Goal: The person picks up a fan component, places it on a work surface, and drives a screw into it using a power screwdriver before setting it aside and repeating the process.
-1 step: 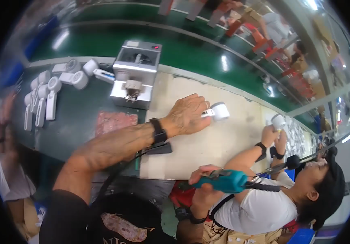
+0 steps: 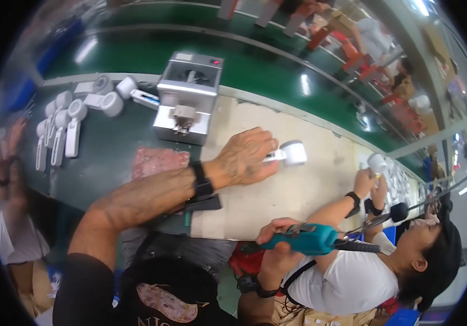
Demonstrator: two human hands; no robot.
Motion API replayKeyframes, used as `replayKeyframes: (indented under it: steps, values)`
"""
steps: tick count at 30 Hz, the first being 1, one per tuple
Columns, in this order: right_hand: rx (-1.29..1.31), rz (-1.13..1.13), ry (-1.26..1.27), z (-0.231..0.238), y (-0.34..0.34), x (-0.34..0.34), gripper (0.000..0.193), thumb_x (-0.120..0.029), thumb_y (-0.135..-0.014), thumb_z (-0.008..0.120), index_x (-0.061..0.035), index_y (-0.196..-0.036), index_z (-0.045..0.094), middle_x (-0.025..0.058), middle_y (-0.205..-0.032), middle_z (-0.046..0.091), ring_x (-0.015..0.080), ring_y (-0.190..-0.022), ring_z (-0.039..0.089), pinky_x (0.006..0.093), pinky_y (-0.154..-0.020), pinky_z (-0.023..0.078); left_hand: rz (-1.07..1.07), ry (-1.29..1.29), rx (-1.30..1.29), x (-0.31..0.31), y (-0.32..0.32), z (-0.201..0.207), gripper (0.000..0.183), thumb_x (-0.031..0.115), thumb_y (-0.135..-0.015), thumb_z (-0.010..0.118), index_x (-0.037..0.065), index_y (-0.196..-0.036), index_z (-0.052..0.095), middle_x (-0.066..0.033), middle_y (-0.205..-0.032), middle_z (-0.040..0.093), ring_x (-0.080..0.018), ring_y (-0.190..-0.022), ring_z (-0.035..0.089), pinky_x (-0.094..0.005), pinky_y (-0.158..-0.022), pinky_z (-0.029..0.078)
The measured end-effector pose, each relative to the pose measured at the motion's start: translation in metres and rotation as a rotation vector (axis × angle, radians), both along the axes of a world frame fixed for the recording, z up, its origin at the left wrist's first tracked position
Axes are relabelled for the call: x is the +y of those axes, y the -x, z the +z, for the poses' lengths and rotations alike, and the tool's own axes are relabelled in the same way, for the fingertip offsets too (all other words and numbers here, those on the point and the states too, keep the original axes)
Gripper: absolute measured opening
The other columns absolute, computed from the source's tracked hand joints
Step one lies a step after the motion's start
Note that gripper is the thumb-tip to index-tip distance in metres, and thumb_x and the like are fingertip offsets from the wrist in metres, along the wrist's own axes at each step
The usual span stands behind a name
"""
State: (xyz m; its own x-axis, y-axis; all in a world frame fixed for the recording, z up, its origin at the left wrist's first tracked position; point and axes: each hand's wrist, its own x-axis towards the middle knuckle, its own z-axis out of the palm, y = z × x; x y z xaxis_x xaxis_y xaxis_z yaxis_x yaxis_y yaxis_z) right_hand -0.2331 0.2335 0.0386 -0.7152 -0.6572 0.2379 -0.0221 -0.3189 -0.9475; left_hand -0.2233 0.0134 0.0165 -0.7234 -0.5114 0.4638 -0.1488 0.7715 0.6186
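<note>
"Grip?"
"Left hand [image 2: 246, 157] closed round the handle of a white round-headed handheld device [image 2: 294, 153], over the cream work board [image 2: 277, 209]. Right hand [image 2: 277, 262] wrapped round a teal power screwdriver [image 2: 310, 240]."
"Risk?"
"Head could roll or twist — only one hand steadies it, by the handle."
"Lie?"
"Long axis roughly left to right, head pointing right, slightly away."

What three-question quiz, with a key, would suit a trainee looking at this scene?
1. Which hand holds the teal tool?
2. True or false: the left hand is empty.
3. Compared with the grey machine, the red pad lies: A) farther from the person; B) nearer the person; C) on top of it.

Key: 1. The right hand. 2. False; it holds a white gadget by its handle. 3. B.
</note>
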Motion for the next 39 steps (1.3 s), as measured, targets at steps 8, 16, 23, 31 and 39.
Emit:
replayKeyframes:
  steps: [8, 16, 23, 31, 39]
  values:
    - [0.02, 0.237, 0.1, 0.014, -0.013, -0.073, 0.076, -0.066, -0.09, 0.062, 0.0046, -0.114, 0.05, 0.0061, -0.068, 0.052, 0.0168, -0.056, 0.052, 0.0288, -0.052, 0.044, -0.073, -0.182, -0.157, -0.005, -0.2, 0.006, 0.023, 0.024, -0.09, 0.068, 0.005, -0.104, 0.069, -0.0114, -0.101, 0.063, -0.0303, -0.102, 0.055, -0.0438, -0.092, 0.045]
    - [0.135, 0.342, 0.259, 0.037, -0.044, -0.192, 0.069, -0.062, -0.093, 0.06, 0.005, -0.111, 0.056, 0.0048, -0.07, 0.051, 0.016, -0.06, 0.052, 0.0294, -0.057, 0.044, 0.032, 0.032, -0.143, -0.006, -0.222, -0.011, 0.032, 0.033, -0.088, 0.072, 0.01, -0.111, 0.071, -0.0078, -0.109, 0.063, -0.0274, -0.11, 0.055, -0.0413, -0.095, 0.044]
    - [0.307, 0.282, 0.135, 0.026, -0.055, -0.262, 0.051, -0.047, -0.1, 0.059, 0.0034, -0.107, 0.056, 0.0064, -0.07, 0.056, 0.017, -0.062, 0.058, 0.0295, -0.057, 0.047, 0.111, 0.092, -0.075, -0.011, -0.224, -0.022, 0.047, 0.04, -0.09, 0.068, 0.01, -0.125, 0.063, -0.0069, -0.111, 0.059, -0.0263, -0.109, 0.053, -0.0412, -0.097, 0.042]
    - [0.239, 0.35, 0.189, 0.01, -0.06, -0.265, 0.037, -0.037, -0.102, 0.06, -0.0004, -0.1, 0.055, 0.0072, -0.069, 0.056, 0.0173, -0.059, 0.058, 0.0297, -0.056, 0.047, 0.106, 0.083, -0.118, -0.011, -0.222, -0.022, 0.048, 0.041, -0.09, 0.067, 0.01, -0.126, 0.062, -0.0074, -0.113, 0.058, -0.0265, -0.11, 0.052, -0.0411, -0.097, 0.042]
    - [0.168, 0.4, 0.087, 0.025, -0.063, -0.199, 0.056, -0.051, -0.095, 0.064, 0.003, -0.105, 0.055, 0.0076, -0.068, 0.053, 0.0171, -0.057, 0.052, 0.0303, -0.053, 0.044, 0.113, 0.096, -0.082, -0.013, -0.219, -0.028, 0.048, 0.04, -0.089, 0.068, 0.009, -0.126, 0.063, -0.0077, -0.114, 0.058, -0.0266, -0.111, 0.053, -0.042, -0.097, 0.041]
